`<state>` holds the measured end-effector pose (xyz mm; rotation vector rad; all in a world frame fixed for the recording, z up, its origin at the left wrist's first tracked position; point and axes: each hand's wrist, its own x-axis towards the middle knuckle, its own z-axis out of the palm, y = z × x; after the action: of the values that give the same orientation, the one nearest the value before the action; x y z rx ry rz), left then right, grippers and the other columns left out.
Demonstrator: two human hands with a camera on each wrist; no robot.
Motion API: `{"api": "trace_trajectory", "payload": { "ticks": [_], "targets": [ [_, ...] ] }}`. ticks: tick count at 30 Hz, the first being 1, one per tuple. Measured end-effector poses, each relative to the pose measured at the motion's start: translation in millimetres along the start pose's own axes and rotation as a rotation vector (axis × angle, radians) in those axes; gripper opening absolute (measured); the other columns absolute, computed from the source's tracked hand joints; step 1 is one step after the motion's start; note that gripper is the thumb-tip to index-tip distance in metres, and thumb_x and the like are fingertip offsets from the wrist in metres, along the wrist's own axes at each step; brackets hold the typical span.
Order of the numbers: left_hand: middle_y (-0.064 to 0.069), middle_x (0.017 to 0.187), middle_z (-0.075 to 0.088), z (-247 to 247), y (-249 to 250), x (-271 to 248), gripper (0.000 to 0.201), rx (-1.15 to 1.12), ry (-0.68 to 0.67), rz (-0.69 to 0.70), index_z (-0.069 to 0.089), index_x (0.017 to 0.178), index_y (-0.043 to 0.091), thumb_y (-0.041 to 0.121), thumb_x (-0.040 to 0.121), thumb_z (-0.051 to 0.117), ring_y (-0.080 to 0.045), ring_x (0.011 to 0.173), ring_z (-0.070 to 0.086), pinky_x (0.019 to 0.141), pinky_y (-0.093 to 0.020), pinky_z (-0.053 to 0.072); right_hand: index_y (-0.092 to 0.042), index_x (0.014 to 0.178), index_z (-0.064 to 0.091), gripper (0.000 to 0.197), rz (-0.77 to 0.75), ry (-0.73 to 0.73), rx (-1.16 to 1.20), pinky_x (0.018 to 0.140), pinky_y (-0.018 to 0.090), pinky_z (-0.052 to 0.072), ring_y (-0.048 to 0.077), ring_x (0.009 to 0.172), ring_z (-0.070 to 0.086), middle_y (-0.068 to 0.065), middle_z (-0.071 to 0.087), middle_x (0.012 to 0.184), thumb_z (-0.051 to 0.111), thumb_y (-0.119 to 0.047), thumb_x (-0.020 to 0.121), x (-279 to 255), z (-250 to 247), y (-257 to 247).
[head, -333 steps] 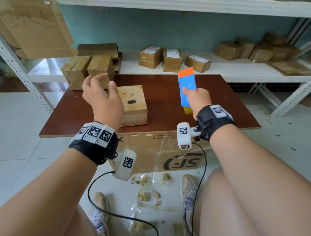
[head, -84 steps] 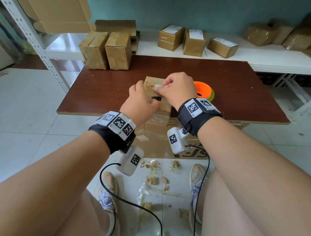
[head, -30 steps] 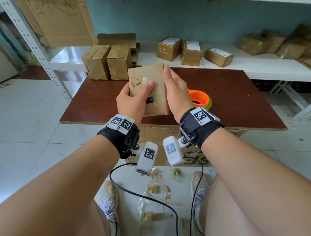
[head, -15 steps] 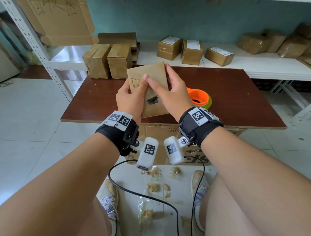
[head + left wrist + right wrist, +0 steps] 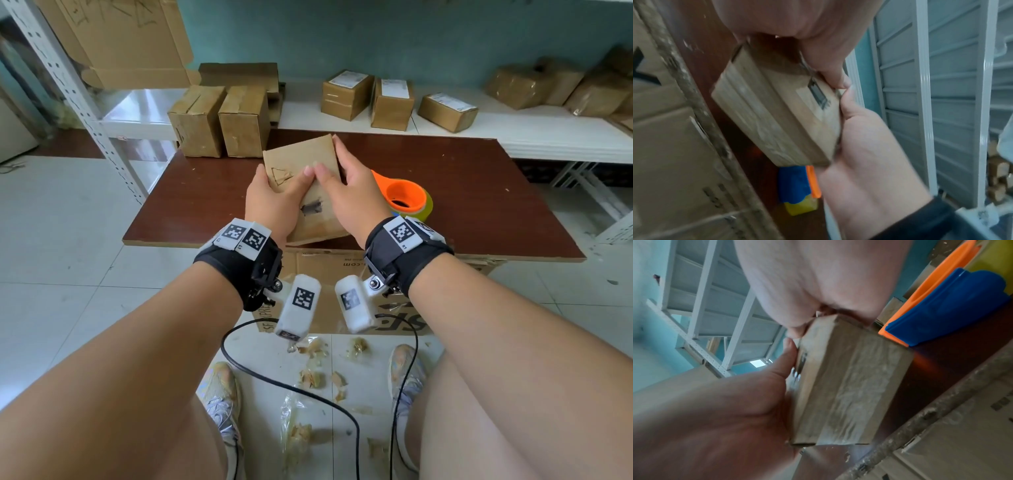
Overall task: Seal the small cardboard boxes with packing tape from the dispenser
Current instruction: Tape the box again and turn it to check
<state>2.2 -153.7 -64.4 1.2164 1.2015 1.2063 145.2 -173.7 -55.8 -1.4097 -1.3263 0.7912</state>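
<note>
Above the desk's (image 5: 191, 219) near edge, the left hand (image 5: 274, 202) and right hand (image 5: 352, 198) grip the small cardboard box (image 5: 301, 161) between them, tilted up, thumbs pressed flat on its top face. Clear tape already wraps the side facing the wrists. I'd rub the tape ends down firmly, thumbs sweeping outward, keeping the box steady. Just behind the right hand the tape dispenser (image 5: 407, 195) lies idle on the desk; more boxes (image 5: 219, 120) wait farther back.
</note>
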Motion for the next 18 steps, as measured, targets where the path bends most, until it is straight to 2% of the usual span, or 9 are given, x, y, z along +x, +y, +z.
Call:
{"api": "trace_trajectory", "payload": {
  "ticks": [3, 5, 7, 9, 11, 13, 15, 17, 18],
  "targets": [
    [0.004, 0.121, 0.075, -3.7, -3.8, 5.2, 0.081, 0.126, -0.025, -0.013, 0.047, 0.140, 0.013, 0.058, 0.083, 0.085, -0.014, 0.109, 0.075, 0.093, -0.046, 0.064, -0.026, 0.167, 0.025, 0.065, 0.054, 0.014, -0.009, 0.122, 0.039, 0.041, 0.012, 0.145, 0.047, -0.003, 0.044, 0.164, 0.051, -0.038, 0.109, 8.2, -2.5, 7.1],
    [0.002, 0.131, 0.071, -5.0, -6.4, 7.1, 0.115, 0.125, -0.041, -0.024, 0.022, 0.164, 0.016, 0.060, 0.079, 0.086, -0.016, 0.120, 0.071, 0.096, -0.046, 0.063, -0.028, 0.166, 0.027, 0.066, 0.087, 0.037, -0.002, 0.123, 0.041, 0.039, 0.014, 0.149, 0.043, -0.002, 0.041, 0.166, 0.051, -0.043, 0.107, 13.6, -3.3, 14.7],
    [0.003, 0.127, 0.069, -5.9, -8.9, 8.5, 0.123, 0.138, -0.031, -0.048, 0.008, 0.168, 0.018, 0.053, 0.081, 0.087, -0.012, 0.114, 0.072, 0.096, -0.042, 0.062, -0.026, 0.163, 0.037, 0.067, 0.113, 0.099, 0.009, 0.120, 0.041, 0.043, 0.014, 0.145, 0.049, -0.003, 0.047, 0.163, 0.057, -0.048, 0.103, 18.3, -4.2, 22.7],
    [0.005, 0.121, 0.068, -6.2, -11.8, 11.1, 0.124, 0.168, -0.008, -0.074, 0.005, 0.169, 0.016, 0.045, 0.082, 0.089, -0.010, 0.105, 0.073, 0.095, -0.037, 0.062, -0.023, 0.160, 0.045, 0.071, 0.163, 0.161, 0.037, 0.118, 0.040, 0.045, 0.015, 0.142, 0.052, -0.003, 0.052, 0.158, 0.065, -0.052, 0.098, 21.7, -5.2, 29.1],
    [0.003, 0.126, 0.067, -4.0, -12.1, 10.5, 0.124, 0.178, 0.013, -0.090, 0.010, 0.168, 0.017, 0.046, 0.079, 0.090, -0.013, 0.108, 0.072, 0.098, -0.039, 0.060, -0.023, 0.159, 0.046, 0.074, 0.213, 0.166, 0.039, 0.118, 0.041, 0.046, 0.016, 0.141, 0.053, -0.003, 0.053, 0.158, 0.069, -0.054, 0.095, 22.2, -5.2, 31.6],
    [0.002, 0.127, 0.064, -2.1, -13.6, 12.1, 0.109, 0.175, 0.055, -0.124, 0.026, 0.164, 0.014, 0.044, 0.081, 0.089, -0.015, 0.111, 0.069, 0.100, -0.038, 0.059, -0.023, 0.160, 0.045, 0.082, 0.254, 0.148, 0.047, 0.112, 0.042, 0.052, 0.017, 0.134, 0.059, -0.003, 0.056, 0.154, 0.074, -0.055, 0.090, 23.6, -5.3, 34.9],
    [0.001, 0.117, 0.070, -3.4, -18.0, 17.4, 0.078, 0.169, 0.108, -0.166, 0.057, 0.135, 0.014, 0.053, 0.076, 0.088, -0.016, 0.103, 0.072, 0.096, -0.041, 0.061, -0.021, 0.159, 0.045, 0.088, 0.283, 0.114, 0.000, 0.110, 0.042, 0.052, 0.018, 0.130, 0.062, 0.001, 0.059, 0.150, 0.078, -0.053, 0.085, 23.1, -4.7, 36.5],
    [-0.003, 0.102, 0.078, -6.2, -24.1, 21.0, 0.074, 0.183, 0.145, -0.198, 0.073, 0.109, 0.013, 0.069, 0.061, 0.083, -0.019, 0.091, 0.077, 0.088, -0.047, 0.065, -0.015, 0.154, 0.051, 0.084, 0.274, 0.068, -0.019, 0.107, 0.039, 0.055, 0.017, 0.122, 0.067, 0.002, 0.066, 0.140, 0.081, -0.047, 0.083, 21.6, -3.1, 38.8],
    [-0.003, 0.098, 0.079, -7.1, -28.0, 23.4, 0.076, 0.178, 0.159, -0.213, 0.076, 0.104, 0.014, 0.073, 0.055, 0.079, -0.020, 0.088, 0.078, 0.086, -0.047, 0.066, -0.012, 0.151, 0.054, 0.075, 0.263, 0.036, -0.019, 0.103, 0.032, 0.056, 0.013, 0.118, 0.068, 0.000, 0.068, 0.135, 0.082, -0.040, 0.088, 20.5, -3.0, 40.4]
  ]
}}
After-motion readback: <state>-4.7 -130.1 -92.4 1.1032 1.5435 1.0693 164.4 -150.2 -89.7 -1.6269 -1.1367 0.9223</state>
